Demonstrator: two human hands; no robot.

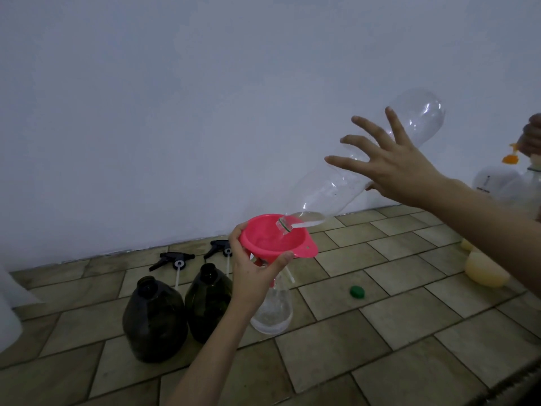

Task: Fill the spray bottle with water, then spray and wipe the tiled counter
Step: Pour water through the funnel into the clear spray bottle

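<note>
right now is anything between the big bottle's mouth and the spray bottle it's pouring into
Only the pink funnel, as intended. It sits in the clear spray bottle neck, held by the left hand. The big bottle mouth lies over the funnel bowl, tilted by the right hand. Nothing else blocks it.

Plain pale wall (pixel 175 112) behind; beige-olive tiled surface (pixel 409 332) below, dark grout; light dim, possibly artificial

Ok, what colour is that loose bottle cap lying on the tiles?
Green. The bottle cap shows best in the head view, right of the clear spray bottle.
</note>
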